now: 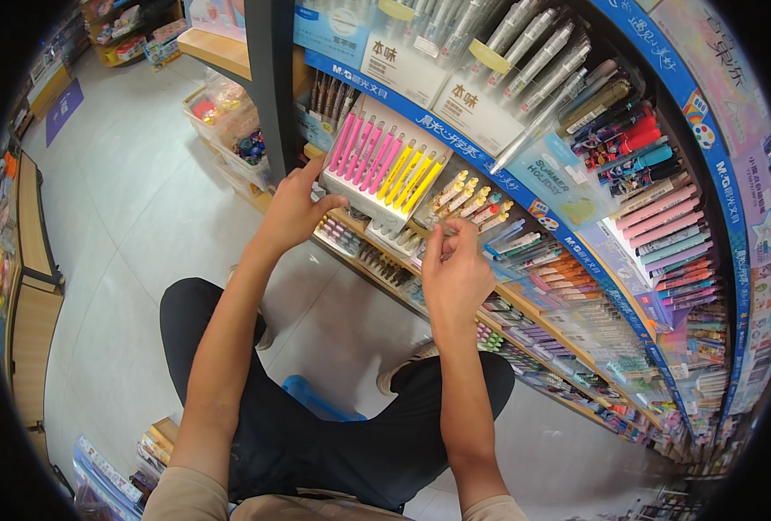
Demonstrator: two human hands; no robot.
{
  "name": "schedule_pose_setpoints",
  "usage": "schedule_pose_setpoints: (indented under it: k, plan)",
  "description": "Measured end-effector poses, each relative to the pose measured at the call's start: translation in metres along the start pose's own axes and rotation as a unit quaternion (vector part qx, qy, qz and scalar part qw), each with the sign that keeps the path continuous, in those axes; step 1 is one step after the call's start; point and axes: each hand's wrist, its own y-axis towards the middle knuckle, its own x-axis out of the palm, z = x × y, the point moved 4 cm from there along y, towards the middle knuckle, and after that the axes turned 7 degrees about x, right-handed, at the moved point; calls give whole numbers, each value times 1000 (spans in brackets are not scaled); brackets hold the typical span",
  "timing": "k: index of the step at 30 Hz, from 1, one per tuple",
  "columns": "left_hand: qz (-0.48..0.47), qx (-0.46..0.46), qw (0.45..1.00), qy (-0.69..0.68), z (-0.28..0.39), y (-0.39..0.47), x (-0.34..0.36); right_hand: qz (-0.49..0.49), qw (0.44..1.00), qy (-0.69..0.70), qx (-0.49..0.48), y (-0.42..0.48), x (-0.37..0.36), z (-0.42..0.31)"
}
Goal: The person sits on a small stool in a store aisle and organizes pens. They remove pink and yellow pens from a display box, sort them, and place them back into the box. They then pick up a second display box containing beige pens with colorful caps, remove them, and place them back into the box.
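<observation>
Pink pens (pixel 366 151) and yellow pens (pixel 411 177) stand in rows in a clear display box (pixel 385 211) on the shelf. My left hand (pixel 297 208) is at the left side of this box, fingers behind its edge and thumb along the front; whether it grips the box is unclear. Cream patterned pens (pixel 463 195) with rounded tops stand just right of the box. Below them, my right hand (pixel 457 260) is raised with its fingers curled and the fingertips close together near the shelf's front. Whether anything small is between those fingertips cannot be made out.
Tiered shelves with blue edge strips (pixel 450 130) hold many pens and curve down to the right. A dark upright post (pixel 271 84) stands left of the box, with plastic bins (pixel 226 130) beyond it. Below me is a blue plastic stool (pixel 317 398). A wooden cabinet (pixel 34 325) stands at the far left.
</observation>
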Motion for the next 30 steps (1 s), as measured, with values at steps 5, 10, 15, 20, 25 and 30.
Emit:
schedule_pose_setpoints:
  k: [5,10,15,20,25,30]
  plan:
    - [71,51,992,87,0,6,11,8,1000,14,4,0,3,4]
    - [141,14,987,76,10,13,16,0,1000,27,9,0,4,8]
    - [174,6,978,118,17,14,16,-12,999,50,14,-3,3,9]
    - [189,83,969,137,40,10,22,-31,998,58,-2,-7,4,15]
    - [101,246,956,126,71,5,33,-54,995,82,-2,-10,2,15]
    - [-10,265,959,100,73,-3,47,-84,990,112,-19,-10,3,18]
